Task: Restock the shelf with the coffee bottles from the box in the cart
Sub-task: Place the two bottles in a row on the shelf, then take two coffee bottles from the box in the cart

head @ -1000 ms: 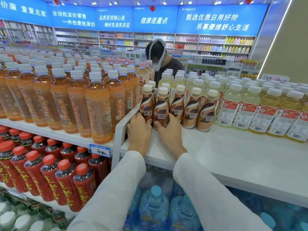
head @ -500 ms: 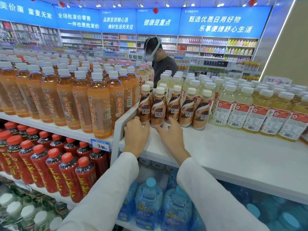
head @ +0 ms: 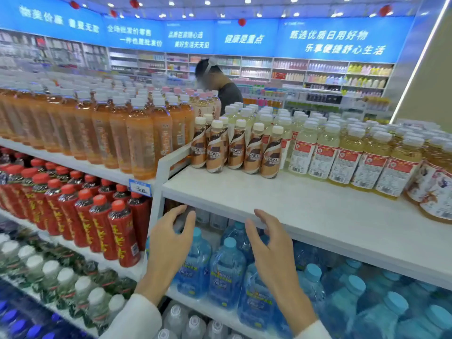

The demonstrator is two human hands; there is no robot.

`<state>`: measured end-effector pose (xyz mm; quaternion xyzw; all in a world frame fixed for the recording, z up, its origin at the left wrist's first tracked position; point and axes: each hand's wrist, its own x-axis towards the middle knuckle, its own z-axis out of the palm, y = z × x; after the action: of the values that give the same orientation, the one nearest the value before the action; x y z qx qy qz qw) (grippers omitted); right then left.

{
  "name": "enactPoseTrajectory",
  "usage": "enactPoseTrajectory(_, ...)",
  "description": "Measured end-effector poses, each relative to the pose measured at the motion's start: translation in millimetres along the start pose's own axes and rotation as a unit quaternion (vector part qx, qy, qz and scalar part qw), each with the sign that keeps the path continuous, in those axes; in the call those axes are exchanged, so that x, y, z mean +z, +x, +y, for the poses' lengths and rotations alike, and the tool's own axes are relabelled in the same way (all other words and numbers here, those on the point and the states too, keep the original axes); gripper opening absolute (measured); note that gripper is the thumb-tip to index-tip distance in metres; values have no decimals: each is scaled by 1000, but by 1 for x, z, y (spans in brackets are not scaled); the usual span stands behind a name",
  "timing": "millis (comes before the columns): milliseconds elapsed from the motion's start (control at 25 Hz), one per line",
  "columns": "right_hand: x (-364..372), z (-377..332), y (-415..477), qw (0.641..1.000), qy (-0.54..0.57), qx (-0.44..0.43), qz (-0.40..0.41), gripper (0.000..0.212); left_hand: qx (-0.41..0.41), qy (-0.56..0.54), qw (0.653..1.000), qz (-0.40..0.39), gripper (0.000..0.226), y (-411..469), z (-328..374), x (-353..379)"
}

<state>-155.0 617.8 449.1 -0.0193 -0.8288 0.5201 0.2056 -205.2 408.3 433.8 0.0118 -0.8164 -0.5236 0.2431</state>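
Several brown Nescafe coffee bottles [head: 234, 149] with cream caps stand in a row at the back left of the white top shelf [head: 305, 211]. My left hand [head: 168, 243] hangs below the shelf's front edge, fingers spread, holding nothing. My right hand [head: 271, 248] is beside it, also empty with fingers apart, its fingertips near the shelf edge. Both hands are well in front of and below the coffee bottles. No box and no cart are in view.
Orange tea bottles [head: 139, 140] fill the shelf to the left, behind a white divider [head: 162, 167]. Pale yellow drink bottles [head: 342, 155] stand right of the coffee. Red bottles [head: 102, 221] and blue water bottles [head: 227, 267] sit below. A person [head: 220, 86] stands behind the shelves.
Both hands have let go of the front coffee bottles and drawn back and down below the shelf edge. The bottles stay in their row on the shelf.
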Motion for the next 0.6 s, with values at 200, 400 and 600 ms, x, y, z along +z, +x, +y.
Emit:
enactPoseTrajectory(200,12,22,-81,995,75,47,-39,39,-91,-38,995,31,38,-94,-30,-51)
enactPoseTrajectory(400,65,54,-146,981,80,128,-120,15,-204,-6,974,100,28,-188,-82,-103)
enactPoseTrajectory(600,141,76,-199,957,65,151,-239,25,-312,49,934,169,27,-265,-128,-161)
